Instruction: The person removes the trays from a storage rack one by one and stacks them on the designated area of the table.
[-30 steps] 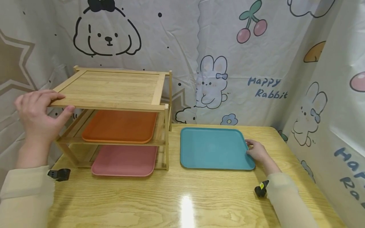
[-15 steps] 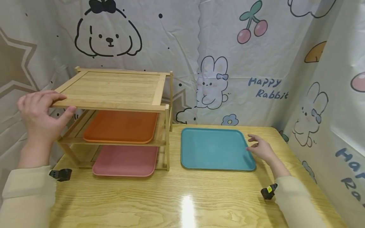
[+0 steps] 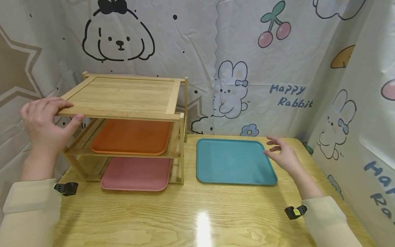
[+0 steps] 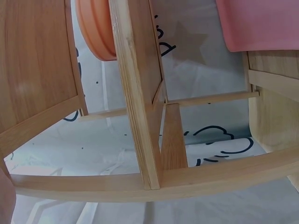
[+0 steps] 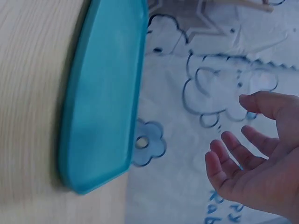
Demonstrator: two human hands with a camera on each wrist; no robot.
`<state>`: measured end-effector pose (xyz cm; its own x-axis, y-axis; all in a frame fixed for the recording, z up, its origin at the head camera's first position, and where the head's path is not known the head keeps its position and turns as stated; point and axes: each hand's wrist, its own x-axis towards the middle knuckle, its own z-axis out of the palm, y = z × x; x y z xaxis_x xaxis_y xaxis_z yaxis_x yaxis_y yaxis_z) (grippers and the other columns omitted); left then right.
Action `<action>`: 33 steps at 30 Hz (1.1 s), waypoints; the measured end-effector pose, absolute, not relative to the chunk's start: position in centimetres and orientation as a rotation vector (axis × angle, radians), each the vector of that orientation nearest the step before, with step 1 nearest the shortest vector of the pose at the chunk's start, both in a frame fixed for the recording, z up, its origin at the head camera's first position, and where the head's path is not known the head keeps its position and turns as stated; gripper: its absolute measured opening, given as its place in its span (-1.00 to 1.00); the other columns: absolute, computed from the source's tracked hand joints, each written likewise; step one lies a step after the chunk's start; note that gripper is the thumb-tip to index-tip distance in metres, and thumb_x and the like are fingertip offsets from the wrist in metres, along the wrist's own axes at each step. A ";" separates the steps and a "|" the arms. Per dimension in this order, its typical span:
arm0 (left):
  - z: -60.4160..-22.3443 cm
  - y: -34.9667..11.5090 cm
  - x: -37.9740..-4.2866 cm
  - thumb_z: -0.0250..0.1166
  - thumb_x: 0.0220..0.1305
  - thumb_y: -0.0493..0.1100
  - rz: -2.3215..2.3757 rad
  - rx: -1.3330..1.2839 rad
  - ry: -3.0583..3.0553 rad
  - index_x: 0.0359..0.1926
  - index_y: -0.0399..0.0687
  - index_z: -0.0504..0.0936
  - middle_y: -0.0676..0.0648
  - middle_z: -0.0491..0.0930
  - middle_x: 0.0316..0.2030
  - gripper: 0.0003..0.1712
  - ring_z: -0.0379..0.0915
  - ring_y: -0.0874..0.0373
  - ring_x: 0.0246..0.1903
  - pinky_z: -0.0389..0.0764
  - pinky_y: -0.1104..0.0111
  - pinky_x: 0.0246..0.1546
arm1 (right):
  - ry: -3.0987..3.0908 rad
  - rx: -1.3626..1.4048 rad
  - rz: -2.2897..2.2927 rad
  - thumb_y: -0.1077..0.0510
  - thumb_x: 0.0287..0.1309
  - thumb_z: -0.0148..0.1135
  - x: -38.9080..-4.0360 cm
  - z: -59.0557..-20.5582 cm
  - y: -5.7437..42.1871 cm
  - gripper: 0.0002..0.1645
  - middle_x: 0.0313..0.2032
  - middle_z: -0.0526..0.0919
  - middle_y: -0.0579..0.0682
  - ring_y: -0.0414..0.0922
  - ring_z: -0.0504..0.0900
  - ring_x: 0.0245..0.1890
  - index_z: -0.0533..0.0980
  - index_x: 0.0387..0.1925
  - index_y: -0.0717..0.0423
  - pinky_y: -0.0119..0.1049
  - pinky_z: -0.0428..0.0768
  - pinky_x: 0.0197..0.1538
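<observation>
A three-level wooden shelf rack stands at the left of the head view. My left hand grips the front left corner of its top board, fingers above and thumb below. On the middle level lies an orange tray; a pink tray is on the bottom level, its front edge jutting out a little. To the right of the rack a blue tray lies flat on the table. Over its right edge hovers my right hand, fingers loosely bent and holding nothing; the right wrist view shows it apart from the tray.
The wooden table carries the rack and the blue tray. A printed cloth hangs behind and along both sides, close to the back of the rack. Each sleeve has a small black camera at the wrist.
My right hand has let go of the blue tray's right edge and risen off it. The blue tray stays in place, and my left hand keeps its grip on the rack.
</observation>
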<state>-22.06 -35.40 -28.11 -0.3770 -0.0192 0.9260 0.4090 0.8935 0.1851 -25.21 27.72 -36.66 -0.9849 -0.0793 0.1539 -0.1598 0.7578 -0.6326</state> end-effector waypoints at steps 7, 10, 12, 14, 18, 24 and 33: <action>-28.3 -35.4 -22.3 0.09 -0.05 0.60 -0.475 -0.289 -1.893 -0.24 -0.38 0.63 -0.40 0.59 -0.21 0.03 0.34 -0.36 -0.13 -0.01 0.15 0.19 | -2.703 0.279 1.124 0.09 0.23 0.20 -22.6 -34.3 24.9 -0.30 0.15 0.43 0.27 0.20 0.44 0.09 0.22 0.34 0.15 0.13 0.46 0.05; -28.4 -35.5 -22.3 0.09 -0.06 0.60 -0.480 -0.284 -1.889 -0.24 -0.38 0.63 -0.40 0.59 -0.21 0.03 0.34 -0.37 -0.13 -0.01 0.16 0.20 | -2.625 0.336 1.202 0.13 0.21 0.22 -21.7 -33.7 23.6 -0.29 0.17 0.41 0.26 0.20 0.41 0.13 0.22 0.34 0.14 0.13 0.43 0.09; -28.4 -35.5 -22.3 0.08 -0.06 0.60 -0.479 -0.279 -1.892 -0.24 -0.38 0.63 -0.41 0.59 -0.21 0.03 0.33 -0.37 -0.12 -0.02 0.16 0.21 | -2.585 0.366 1.245 0.14 0.20 0.23 -21.1 -33.3 22.8 -0.28 0.20 0.39 0.22 0.17 0.39 0.17 0.21 0.36 0.10 0.11 0.43 0.10; -28.4 -35.4 -22.2 0.08 -0.05 0.60 -0.478 -0.277 -1.895 -0.24 -0.38 0.63 -0.41 0.58 -0.21 0.04 0.33 -0.37 -0.12 -0.03 0.16 0.21 | -2.554 0.398 1.278 0.14 0.20 0.23 -20.3 -32.9 21.9 -0.27 0.22 0.37 0.16 0.12 0.38 0.19 0.19 0.37 0.04 0.07 0.43 0.11; -28.3 -35.3 -22.3 0.08 -0.06 0.61 -0.484 -0.274 -1.893 -0.23 -0.38 0.63 -0.41 0.58 -0.21 0.04 0.33 -0.36 -0.12 -0.03 0.16 0.21 | -2.507 0.461 1.331 0.18 0.19 0.23 -18.8 -32.3 20.2 -0.25 0.23 0.38 0.07 0.03 0.39 0.20 0.18 0.38 -0.07 -0.07 0.44 0.12; -28.4 -35.3 -22.5 0.09 -0.07 0.61 -0.491 -0.272 -1.882 -0.24 -0.38 0.63 -0.40 0.59 -0.21 0.04 0.33 -0.36 -0.12 -0.03 0.17 0.20 | -2.425 0.582 1.437 0.26 0.17 0.23 -16.7 -31.8 17.2 -0.20 0.25 0.37 0.02 -0.03 0.38 0.22 0.14 0.39 -0.08 -0.27 0.44 0.15; -28.4 -35.3 -22.5 0.08 -0.08 0.62 -0.493 -0.270 -1.874 -0.26 -0.38 0.63 -0.42 0.59 -0.22 0.05 0.34 -0.37 -0.13 -0.03 0.17 0.21 | -2.337 0.750 1.604 0.30 0.09 0.30 -14.7 -32.4 12.4 -0.12 0.23 0.41 -0.02 0.00 0.40 0.22 0.14 0.38 -0.14 -0.05 0.41 0.19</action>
<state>-22.49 -35.29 -28.41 -0.3501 -0.0516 0.9353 0.4151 0.8865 0.2043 -14.70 12.43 -32.42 -0.8487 -0.2899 0.4424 -0.5170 0.2784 -0.8094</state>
